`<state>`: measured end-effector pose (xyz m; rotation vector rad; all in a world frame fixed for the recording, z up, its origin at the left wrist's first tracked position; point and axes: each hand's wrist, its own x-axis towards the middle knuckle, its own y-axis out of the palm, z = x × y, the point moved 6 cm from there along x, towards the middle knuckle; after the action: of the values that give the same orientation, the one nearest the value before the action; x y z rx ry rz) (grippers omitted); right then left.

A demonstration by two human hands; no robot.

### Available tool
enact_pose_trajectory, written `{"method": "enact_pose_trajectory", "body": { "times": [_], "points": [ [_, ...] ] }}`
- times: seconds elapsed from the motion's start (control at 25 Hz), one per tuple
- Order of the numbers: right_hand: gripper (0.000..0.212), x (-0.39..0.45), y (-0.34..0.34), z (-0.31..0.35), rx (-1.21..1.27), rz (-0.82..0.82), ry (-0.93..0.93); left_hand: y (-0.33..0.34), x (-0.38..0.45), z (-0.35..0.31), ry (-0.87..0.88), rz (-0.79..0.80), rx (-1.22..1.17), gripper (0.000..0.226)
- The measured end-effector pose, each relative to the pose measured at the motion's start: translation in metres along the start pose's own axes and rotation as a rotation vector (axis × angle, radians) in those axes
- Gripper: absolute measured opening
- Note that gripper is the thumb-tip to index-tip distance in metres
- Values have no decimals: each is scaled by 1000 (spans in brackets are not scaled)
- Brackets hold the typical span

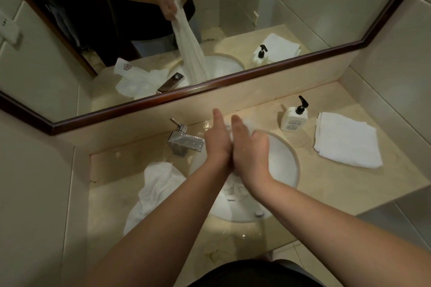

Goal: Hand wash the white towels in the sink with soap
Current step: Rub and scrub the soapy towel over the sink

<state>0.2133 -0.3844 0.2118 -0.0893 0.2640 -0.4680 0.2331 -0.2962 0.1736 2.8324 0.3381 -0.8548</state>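
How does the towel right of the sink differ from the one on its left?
The right towel lies folded flat and square beside the soap bottle; the left towel is a crumpled heap near the faucet. The right one sits clear of the sink; the left reaches its rim. Both are white.

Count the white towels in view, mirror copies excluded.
3. One towel held between the left hand and right hand above the sink; one crumpled towel left of it; one folded towel right, beside the soap bottle.
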Motion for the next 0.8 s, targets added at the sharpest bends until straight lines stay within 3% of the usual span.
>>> {"method": "enact_pose_trajectory", "body": {
  "times": [0.12, 0.28, 0.44, 0.6, 0.8],
  "points": [
    [51, 18, -14, 5, 67, -129, 63, 6, -8, 0, 107, 85, 112, 47],
    [57, -7, 11, -6, -38, 21, 37, -12, 9, -2, 0, 5, -30, 60],
    [54, 16, 0, -7, -38, -107, 40, -7, 9, 11, 46, 55, 95, 48],
    [56, 3, 14, -24, -82, 22, 60, -8, 19, 14, -85, 10, -34, 54],
    [53, 67, -6, -30, -120, -3, 8, 5, 21, 26, 44, 46, 110, 43]
  ]
}}
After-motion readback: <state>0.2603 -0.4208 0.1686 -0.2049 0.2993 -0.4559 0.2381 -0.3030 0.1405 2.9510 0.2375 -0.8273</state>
